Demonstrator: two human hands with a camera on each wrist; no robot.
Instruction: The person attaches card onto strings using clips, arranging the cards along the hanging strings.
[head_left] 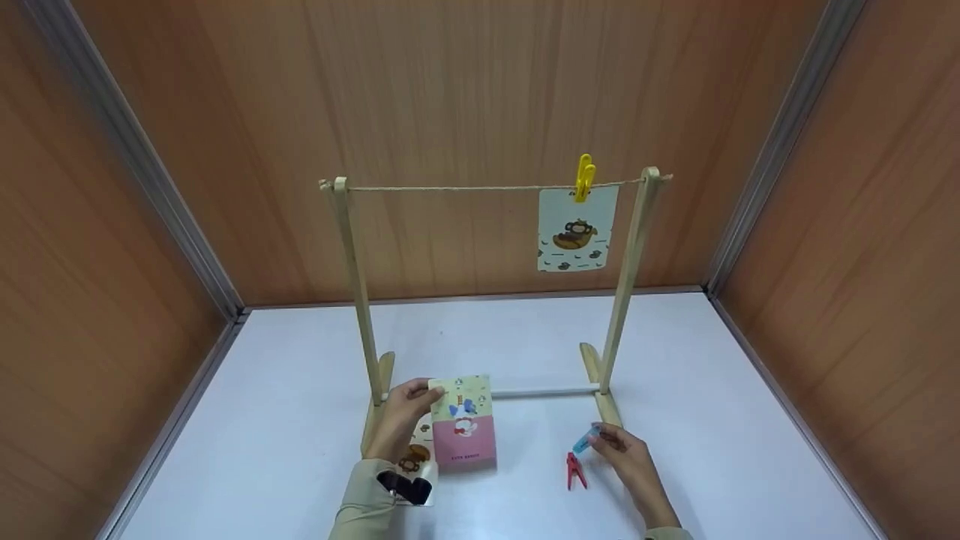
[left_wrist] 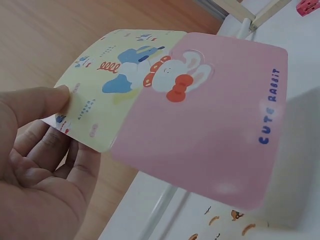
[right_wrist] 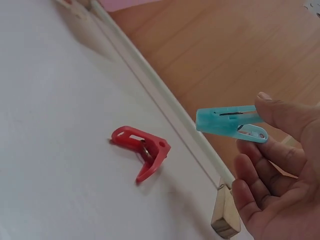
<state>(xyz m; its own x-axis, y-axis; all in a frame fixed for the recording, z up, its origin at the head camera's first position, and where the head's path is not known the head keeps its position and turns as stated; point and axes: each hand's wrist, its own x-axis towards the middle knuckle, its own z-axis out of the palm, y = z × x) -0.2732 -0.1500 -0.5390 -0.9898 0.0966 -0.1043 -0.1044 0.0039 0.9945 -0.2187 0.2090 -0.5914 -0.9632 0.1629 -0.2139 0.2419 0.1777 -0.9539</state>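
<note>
My left hand (head_left: 405, 416) pinches a yellow-and-pink rabbit card (left_wrist: 215, 110) by its yellow end, thumb on the printed face and fingers behind. The card bends along a crease where the two colours meet. Between the thumb and finger of my right hand (right_wrist: 280, 160) is a blue clothespin (right_wrist: 230, 120), held by its handle ends with its tip pointing away. A red clothespin (right_wrist: 145, 150) lies on the white table just below it. Partly hidden under my left forearm and the rabbit card is a monkey card (head_left: 415, 459) on the table.
A wooden frame (head_left: 626, 277) carries a string (head_left: 450, 188) between its two posts. Near its right end hangs another monkey card (head_left: 577, 232), clipped by a yellow clothespin (head_left: 583, 180). A white rod (head_left: 544, 392) joins the feet low down. Wood-grain panels enclose the table.
</note>
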